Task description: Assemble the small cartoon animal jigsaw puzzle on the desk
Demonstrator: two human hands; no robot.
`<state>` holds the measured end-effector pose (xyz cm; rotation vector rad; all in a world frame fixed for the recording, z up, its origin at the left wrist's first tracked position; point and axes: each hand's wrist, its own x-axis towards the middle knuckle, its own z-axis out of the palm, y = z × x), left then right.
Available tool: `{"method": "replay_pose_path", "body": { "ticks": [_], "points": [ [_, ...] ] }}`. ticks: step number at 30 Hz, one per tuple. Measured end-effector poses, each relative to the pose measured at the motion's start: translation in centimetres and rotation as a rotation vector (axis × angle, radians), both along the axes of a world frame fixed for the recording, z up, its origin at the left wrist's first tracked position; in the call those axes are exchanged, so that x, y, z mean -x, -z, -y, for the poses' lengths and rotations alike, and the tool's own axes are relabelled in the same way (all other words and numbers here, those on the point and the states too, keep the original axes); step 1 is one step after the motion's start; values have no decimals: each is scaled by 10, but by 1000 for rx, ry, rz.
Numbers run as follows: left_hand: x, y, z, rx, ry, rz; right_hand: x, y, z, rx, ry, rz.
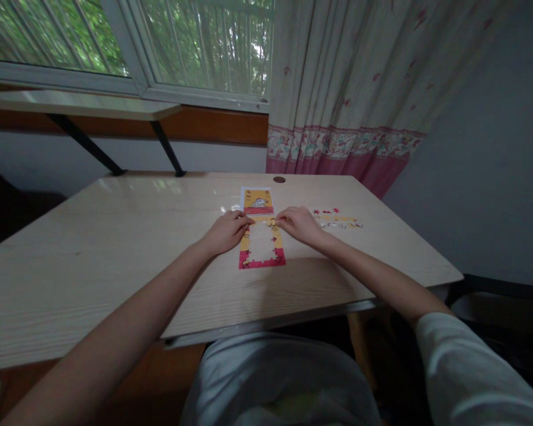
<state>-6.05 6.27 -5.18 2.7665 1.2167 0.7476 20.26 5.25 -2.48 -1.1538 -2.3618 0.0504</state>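
Note:
A jigsaw puzzle border [262, 262], yellow above and red along the bottom, lies flat on the table, with pale surface showing inside it. My left hand [228, 231] rests at its upper left corner, fingers closed together on the edge. At the upper right edge, my right hand [299, 225] pinches a small yellow puzzle piece [273, 222], partly hidden by the fingertips. Just beyond the border is a picture card [258, 202] with a white cartoon figure on yellow and red. Loose puzzle pieces [340, 219] in red, yellow and white lie to the right, partly behind my right hand.
The light wooden table [128, 260] has a round cable hole [279, 179] at its far edge. A raised shelf [80, 103] on black brackets stands at the back left. Beyond are a window and a patterned curtain [337, 106]; a wall is on the right.

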Motion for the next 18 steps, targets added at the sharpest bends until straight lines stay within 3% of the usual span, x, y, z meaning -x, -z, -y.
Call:
{"method": "replay_pose_path", "body": {
  "ticks": [11,18],
  "points": [
    [0,0,1,3,11,10,31,4,-21,109,20,60],
    [-3,-5,4,18,-13,-38,33,0,-20,103,23,140]
  ]
}}
